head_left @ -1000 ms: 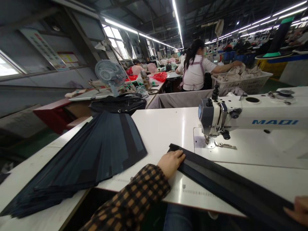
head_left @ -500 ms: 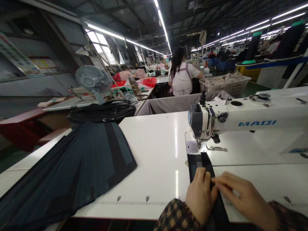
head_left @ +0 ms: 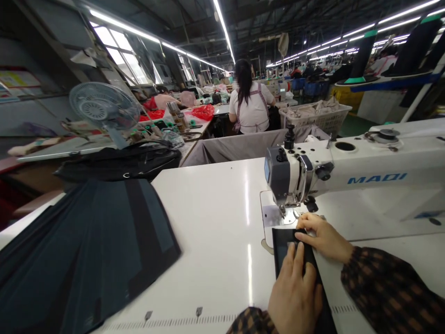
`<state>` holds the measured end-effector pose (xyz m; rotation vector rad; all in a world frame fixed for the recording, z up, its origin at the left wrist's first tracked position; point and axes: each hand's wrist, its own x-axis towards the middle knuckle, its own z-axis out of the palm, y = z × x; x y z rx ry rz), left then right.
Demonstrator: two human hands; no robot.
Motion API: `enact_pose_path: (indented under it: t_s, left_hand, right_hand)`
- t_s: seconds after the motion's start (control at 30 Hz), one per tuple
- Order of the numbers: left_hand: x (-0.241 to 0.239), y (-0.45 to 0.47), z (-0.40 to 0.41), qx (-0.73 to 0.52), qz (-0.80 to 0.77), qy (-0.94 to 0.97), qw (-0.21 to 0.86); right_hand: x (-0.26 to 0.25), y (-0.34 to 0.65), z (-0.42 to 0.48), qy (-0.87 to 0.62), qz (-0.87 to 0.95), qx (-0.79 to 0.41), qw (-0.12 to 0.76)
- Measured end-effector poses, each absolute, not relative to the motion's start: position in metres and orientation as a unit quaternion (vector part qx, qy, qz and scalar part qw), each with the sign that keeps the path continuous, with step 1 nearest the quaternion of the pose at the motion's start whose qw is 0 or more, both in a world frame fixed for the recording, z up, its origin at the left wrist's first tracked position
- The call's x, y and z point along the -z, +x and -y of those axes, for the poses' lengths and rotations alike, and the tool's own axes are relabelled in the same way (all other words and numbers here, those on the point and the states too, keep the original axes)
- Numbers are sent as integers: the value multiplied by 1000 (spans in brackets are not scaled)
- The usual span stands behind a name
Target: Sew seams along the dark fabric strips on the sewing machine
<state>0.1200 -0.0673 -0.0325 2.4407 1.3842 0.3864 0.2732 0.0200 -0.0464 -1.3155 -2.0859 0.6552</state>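
Strip (head_left: pixel 281 248), dark: at 6 o'clock from the presser foot (head_left: pixel 282 213), end short of it; no stitching discernible. Left hand (head_left: pixel 296 292): flat on strip, fingers slightly apart; right hand (head_left: pixel 324 235): thumb and forefinger at strip's 1 o'clock corner, whether clamped cannot tell. Pile (head_left: pixel 90 246), dark, fanned: at 9 o'clock, untouched by either hand.

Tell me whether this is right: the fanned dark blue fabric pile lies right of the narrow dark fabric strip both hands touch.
Wrong side: the head view shows the fanned dark blue fabric pile left of the narrow dark fabric strip.
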Motion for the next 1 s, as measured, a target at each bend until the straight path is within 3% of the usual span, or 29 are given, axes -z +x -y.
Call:
enact_pose_path:
  t_s: [0.33,0.6,0.8,0.9,1.0]
  left_hand:
    - [31,124,68,-122,-508,845,112]
    - [36,118,70,-191,-494,842,101]
    - [23,98,73,-243,-650,715,89]
    - [18,114,70,-179,-651,727,126]
    - [20,137,66,-66,-661,742,91]
  right_hand:
    - [56,260,2,-560,747,-118,339]
    - [68,274,50,-448,871,36,201]
    - [68,267,49,-455,872,105,148]
    - [68,263,49,-464,865,112,154]
    - [68,261,50,-473,858,107,167]
